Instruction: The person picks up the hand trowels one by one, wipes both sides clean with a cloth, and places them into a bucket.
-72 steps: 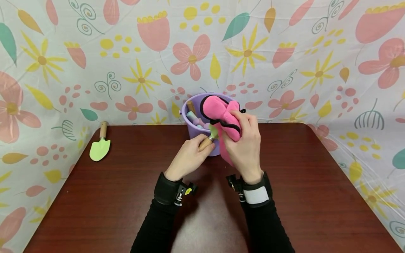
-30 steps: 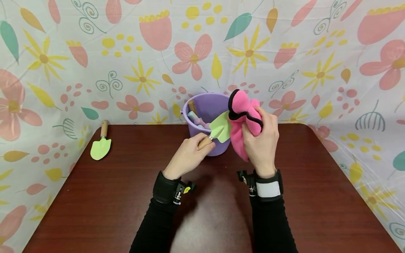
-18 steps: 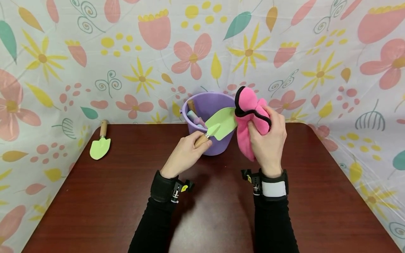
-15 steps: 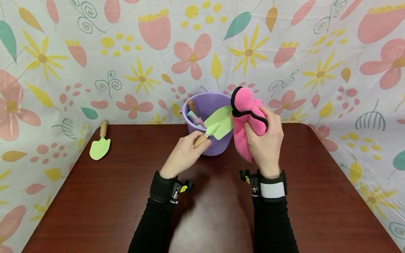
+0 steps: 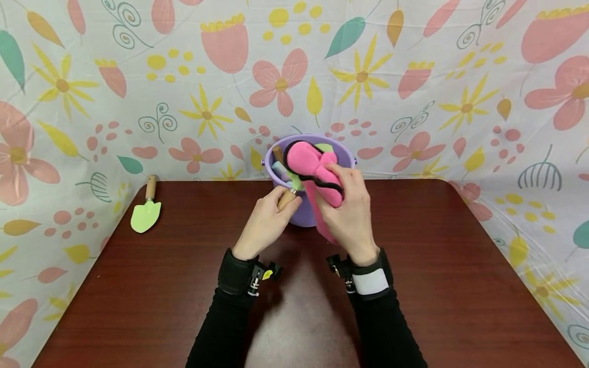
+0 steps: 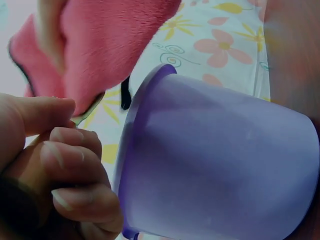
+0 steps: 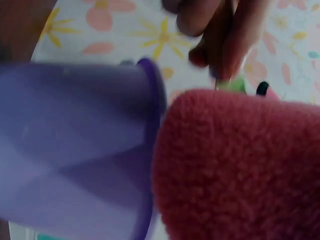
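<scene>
My left hand (image 5: 267, 222) grips the wooden handle (image 5: 285, 198) of a small green trowel whose blade is mostly hidden under a pink cloth (image 5: 313, 168). My right hand (image 5: 347, 214) holds that bunched, black-edged pink cloth against the blade, above the mouth of a purple bucket (image 5: 301, 217). In the left wrist view the bucket's wall (image 6: 220, 160) fills the frame, with the pink cloth (image 6: 100, 45) above my fingers (image 6: 65, 165). The right wrist view shows the cloth (image 7: 235, 165) close up beside the bucket rim (image 7: 155, 100).
A second green trowel (image 5: 145, 210) with a wooden handle lies at the far left of the dark wooden table (image 5: 161, 296). Other tool handles (image 5: 278, 161) stick up inside the bucket. A floral curtain (image 5: 184, 76) hangs behind and to both sides.
My right hand swept the pink cloth left from beside the bucket onto the trowel blade, covering it. The left hand kept its hold on the handle and shifted slightly.
</scene>
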Tool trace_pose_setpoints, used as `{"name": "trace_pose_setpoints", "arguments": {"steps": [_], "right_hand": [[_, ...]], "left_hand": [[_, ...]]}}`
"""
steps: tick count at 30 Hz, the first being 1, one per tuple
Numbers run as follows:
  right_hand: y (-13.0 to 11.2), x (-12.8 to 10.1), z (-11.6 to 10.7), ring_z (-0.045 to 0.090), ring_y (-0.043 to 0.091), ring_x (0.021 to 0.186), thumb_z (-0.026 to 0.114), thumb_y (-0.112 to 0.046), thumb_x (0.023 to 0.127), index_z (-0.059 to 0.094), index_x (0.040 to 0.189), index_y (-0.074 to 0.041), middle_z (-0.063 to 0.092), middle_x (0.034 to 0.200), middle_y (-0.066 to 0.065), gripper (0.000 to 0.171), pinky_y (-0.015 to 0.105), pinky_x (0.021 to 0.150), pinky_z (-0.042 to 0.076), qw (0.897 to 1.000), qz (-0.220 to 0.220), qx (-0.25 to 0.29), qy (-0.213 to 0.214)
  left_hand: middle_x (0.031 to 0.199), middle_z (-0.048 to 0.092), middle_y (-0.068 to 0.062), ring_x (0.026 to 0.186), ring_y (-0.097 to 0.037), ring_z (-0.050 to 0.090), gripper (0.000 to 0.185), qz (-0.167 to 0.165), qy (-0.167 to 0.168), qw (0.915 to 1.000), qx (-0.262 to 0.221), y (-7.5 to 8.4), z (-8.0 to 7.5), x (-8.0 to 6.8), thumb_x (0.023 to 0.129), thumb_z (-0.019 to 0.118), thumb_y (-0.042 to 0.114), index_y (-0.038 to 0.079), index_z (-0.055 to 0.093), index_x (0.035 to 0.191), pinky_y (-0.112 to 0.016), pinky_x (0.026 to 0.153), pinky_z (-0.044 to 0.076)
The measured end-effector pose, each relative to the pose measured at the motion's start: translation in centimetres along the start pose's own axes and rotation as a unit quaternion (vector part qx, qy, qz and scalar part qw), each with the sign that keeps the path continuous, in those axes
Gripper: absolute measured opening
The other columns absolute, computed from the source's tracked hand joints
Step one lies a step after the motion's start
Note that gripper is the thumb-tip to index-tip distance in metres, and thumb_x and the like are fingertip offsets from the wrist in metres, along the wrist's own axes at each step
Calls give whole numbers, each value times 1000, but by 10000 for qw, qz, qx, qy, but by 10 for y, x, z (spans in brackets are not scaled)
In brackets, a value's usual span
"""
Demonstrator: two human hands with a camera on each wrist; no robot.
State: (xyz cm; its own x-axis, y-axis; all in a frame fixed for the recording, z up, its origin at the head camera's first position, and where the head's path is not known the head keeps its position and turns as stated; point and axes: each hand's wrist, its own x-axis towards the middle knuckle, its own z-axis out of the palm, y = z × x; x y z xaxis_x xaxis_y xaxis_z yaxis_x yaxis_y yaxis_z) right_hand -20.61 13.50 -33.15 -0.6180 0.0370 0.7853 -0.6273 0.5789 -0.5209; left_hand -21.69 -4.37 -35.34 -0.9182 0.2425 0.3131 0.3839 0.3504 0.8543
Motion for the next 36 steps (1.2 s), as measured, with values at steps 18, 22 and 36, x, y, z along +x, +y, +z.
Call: {"name": "trace_pose_setpoints", "arguments": {"steps": [18, 22, 36], "right_hand": [[12, 1, -4, 55, 26, 101, 77, -6, 77, 64, 124, -7, 58, 107, 14, 49, 40, 85, 45, 9999, 159, -44, -16], [20, 4, -12, 55, 26, 100, 75, -9, 78, 64, 122, -7, 59, 107, 14, 45, 43, 85, 44, 9991, 285, -200, 227], [38, 11, -49, 55, 23, 101, 76, -16, 79, 65, 124, -12, 59, 109, 14, 46, 38, 87, 41, 9825, 1331, -480, 1214]], "left_hand": [[68, 41, 4, 58, -10, 42, 20, 99, -207, 9996, 145, 2, 5, -2, 97, 60, 37, 18, 57, 94, -29, 53, 34], [67, 34, 5, 55, -8, 36, 25, 75, -395, 9988, 273, 4, 8, -3, 97, 60, 37, 16, 52, 86, -27, 53, 30], [64, 38, 9, 57, -5, 39, 22, 320, -1086, 9883, 1026, 14, 14, -8, 97, 59, 39, 22, 54, 84, -25, 56, 36]]}}
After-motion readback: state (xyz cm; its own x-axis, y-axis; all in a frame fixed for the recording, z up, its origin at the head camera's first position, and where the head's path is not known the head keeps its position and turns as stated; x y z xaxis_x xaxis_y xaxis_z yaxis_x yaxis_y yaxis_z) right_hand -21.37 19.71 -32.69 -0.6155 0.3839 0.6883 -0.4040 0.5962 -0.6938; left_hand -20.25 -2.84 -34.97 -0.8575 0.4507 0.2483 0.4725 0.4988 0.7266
